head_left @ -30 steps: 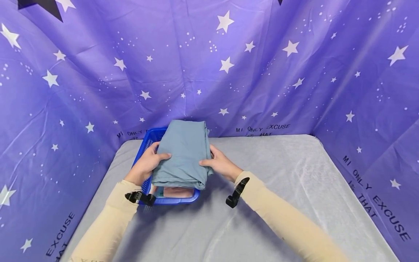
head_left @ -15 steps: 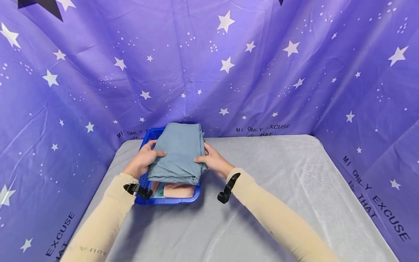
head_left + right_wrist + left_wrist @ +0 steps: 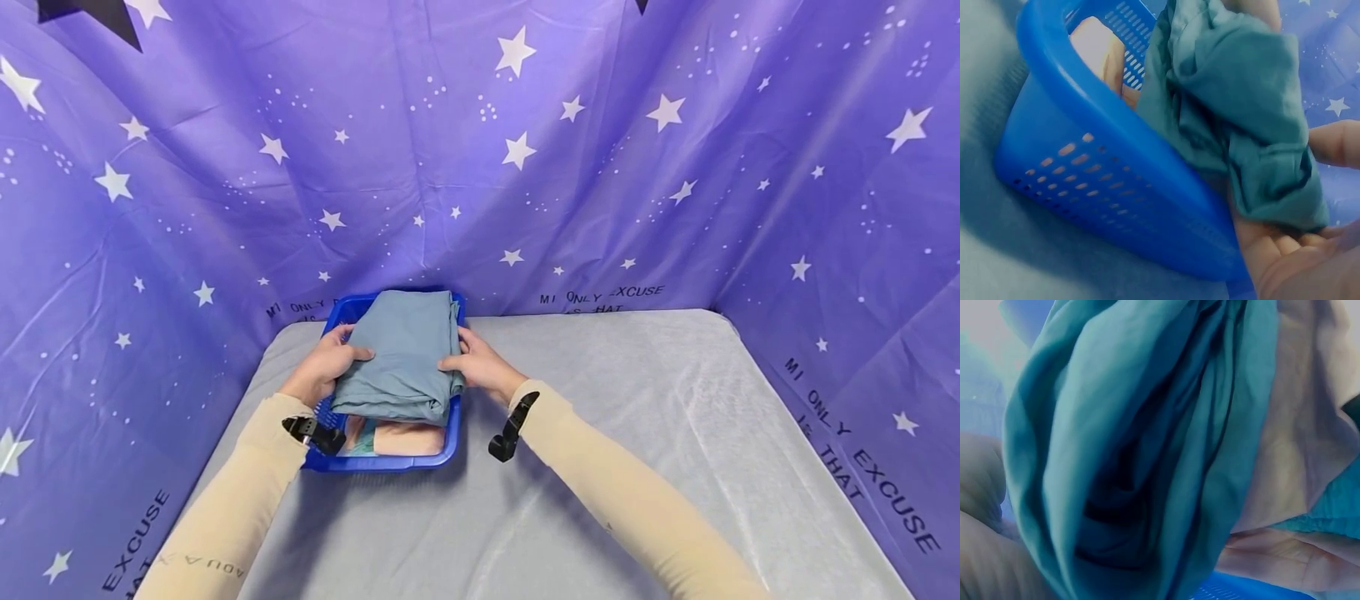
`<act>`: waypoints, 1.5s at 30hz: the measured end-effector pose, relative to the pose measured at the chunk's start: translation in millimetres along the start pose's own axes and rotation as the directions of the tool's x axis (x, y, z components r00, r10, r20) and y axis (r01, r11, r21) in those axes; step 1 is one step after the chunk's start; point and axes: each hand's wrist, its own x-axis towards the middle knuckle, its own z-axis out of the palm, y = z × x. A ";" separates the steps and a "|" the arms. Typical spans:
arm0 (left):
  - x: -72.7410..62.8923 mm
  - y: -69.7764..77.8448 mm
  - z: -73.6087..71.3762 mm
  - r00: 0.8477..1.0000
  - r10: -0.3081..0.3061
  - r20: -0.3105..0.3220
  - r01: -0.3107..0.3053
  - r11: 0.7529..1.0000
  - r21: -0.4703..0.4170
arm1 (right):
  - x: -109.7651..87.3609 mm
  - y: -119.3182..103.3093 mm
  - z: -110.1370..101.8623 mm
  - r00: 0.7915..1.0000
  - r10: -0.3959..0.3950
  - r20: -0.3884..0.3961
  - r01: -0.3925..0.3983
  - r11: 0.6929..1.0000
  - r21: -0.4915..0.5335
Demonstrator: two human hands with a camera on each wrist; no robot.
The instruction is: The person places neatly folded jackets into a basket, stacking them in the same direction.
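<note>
A folded grey-blue garment (image 3: 401,358) is held level over the blue plastic basket (image 3: 397,464), overlapping most of its opening. My left hand (image 3: 322,367) grips the garment's left edge, thumb on top and fingers tucked below. On the opposite edge my right hand (image 3: 487,367) pinches it the same way. The right wrist view shows the garment's bunched folds (image 3: 1247,106) at the basket's rim, fingers underneath and thumb above. Inside the basket lie a folded pink cloth (image 3: 408,439) and a teal one (image 3: 365,437), both partly covered. Loose layers (image 3: 1116,394) fill the left wrist view.
The basket stands on a grey cloth-covered table (image 3: 637,433), near its back left. A purple curtain (image 3: 420,150) with stars hangs close behind it and along both sides. Black straps (image 3: 513,425) circle my wrists over cream sleeves.
Both hands have carried the garment left and slightly down, further over the basket. More of the basket's right rim and the pink cloth now shows. The basket has stayed in place.
</note>
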 end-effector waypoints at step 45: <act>4.6 -5.8 15.6 0.995 0.073 0.072 -0.102 0.677 0.729 | -41.0 30.3 41.8 0.892 -0.359 0.275 0.280 -0.040 -0.959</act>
